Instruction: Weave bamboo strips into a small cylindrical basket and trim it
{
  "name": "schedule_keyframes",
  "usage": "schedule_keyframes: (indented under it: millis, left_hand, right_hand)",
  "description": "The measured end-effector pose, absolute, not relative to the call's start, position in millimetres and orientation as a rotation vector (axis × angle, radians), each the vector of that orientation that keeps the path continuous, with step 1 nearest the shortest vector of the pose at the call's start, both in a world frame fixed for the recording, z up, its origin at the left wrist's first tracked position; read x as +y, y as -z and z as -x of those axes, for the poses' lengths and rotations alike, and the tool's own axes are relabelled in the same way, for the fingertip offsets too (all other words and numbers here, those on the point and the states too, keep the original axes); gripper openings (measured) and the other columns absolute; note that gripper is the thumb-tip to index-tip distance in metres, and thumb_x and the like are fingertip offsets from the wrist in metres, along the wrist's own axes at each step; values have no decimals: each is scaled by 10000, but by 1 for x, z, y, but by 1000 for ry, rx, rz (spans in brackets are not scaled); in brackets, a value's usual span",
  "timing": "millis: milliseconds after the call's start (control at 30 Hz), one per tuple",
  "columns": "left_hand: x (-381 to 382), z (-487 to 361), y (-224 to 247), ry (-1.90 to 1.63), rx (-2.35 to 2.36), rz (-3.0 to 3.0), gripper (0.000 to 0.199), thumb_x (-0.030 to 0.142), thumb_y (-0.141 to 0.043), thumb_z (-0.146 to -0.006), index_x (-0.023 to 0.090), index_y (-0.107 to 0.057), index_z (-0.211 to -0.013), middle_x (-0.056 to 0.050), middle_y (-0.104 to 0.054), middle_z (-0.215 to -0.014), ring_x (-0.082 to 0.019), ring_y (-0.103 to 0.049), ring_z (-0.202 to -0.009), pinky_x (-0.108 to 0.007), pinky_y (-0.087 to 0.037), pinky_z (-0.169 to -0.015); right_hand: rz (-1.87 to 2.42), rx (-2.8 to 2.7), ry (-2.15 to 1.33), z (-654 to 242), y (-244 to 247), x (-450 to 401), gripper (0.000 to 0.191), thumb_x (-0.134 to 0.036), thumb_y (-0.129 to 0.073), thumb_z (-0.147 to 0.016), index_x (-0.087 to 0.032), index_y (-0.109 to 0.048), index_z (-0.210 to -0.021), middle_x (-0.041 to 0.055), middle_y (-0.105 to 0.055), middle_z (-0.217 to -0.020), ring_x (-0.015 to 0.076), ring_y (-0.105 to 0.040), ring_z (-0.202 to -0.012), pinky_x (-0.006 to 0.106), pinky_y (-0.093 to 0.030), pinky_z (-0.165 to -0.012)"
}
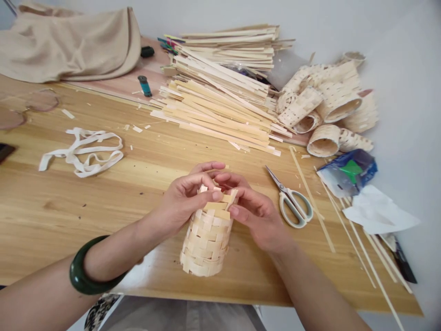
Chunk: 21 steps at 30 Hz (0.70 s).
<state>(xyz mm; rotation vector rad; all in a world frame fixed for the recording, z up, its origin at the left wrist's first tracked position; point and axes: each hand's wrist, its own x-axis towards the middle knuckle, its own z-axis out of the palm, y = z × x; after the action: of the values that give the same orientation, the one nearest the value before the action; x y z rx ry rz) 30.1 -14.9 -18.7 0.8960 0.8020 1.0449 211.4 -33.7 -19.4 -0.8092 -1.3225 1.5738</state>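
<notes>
A woven wooden-strip basket cylinder (206, 239) stands tilted on the wooden table, its loose strip ends sticking up at the top. My left hand (186, 197) wraps over the upper rim, fingers pressing on the strips. My right hand (250, 207) grips the opposite side of the rim, its fingertips meeting the strip ends. A dark green bangle (93, 269) circles my left wrist. Part of the rim lies hidden under my fingers.
A large pile of pale wooden strips (220, 96) lies at the back, beside several finished woven tubes (324, 142). Steel scissors with grey handles (291, 202) rest right of my hands. A looped white band (81, 151) lies at left; loose thin strips (365, 243) reach past the table's right edge.
</notes>
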Motion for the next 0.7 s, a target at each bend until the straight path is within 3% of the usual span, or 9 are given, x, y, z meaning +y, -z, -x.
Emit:
schedule_keyframes:
  millis: [200, 367, 567, 700]
  left_hand:
    - [-16, -30, 21, -1047, 815, -888, 205, 234, -842, -752, 210, -693, -615, -37, -613, -1376, -300, -419, -1448, -422, -361, -1157]
    - [-19, -30, 22, -1070, 831, -907, 225, 235, -857, -741, 198, -664, -630, -42, -583, -1412, -313, -485, -1391, -441, -397, -1129]
    - [-22, -29, 24, -1114, 868, -932, 264, 246, -849, -755, 185, -626, -627, -51, -544, -1452, -333, -496, -1380, -480, -385, -1156]
    - [-23, -30, 25, -1130, 809, -893, 246, 214, -844, -756, 180, -634, -632, -27, -520, -1483, -303, -531, -1353, -425, -444, -1108]
  right_hand:
    - [789, -1251, -1606, -205, 24, -39, 101, -347, -737, -897, -277, -739, -971, 33, -547, -1411, 273, -487, -1389, 467, -443, -1151]
    - [811, -1274, -1531, -195, 26, -45, 190, -264, -733, -899, -293, -684, -1081, 33, -470, -1495, 240, -453, -1425, 434, -445, -1164]
    - [786, -1327, -1392, -191, 28, -48, 132, -178, -697, -913, -260, -601, -951, 41, -456, -1494, 241, -473, -1414, 479, -422, -1187]
    - [769, -1353, -1314, -189, 29, -49, 147, -187, -699, -912, -265, -578, -944, 34, -454, -1492, 259, -468, -1422, 517, -414, -1192]
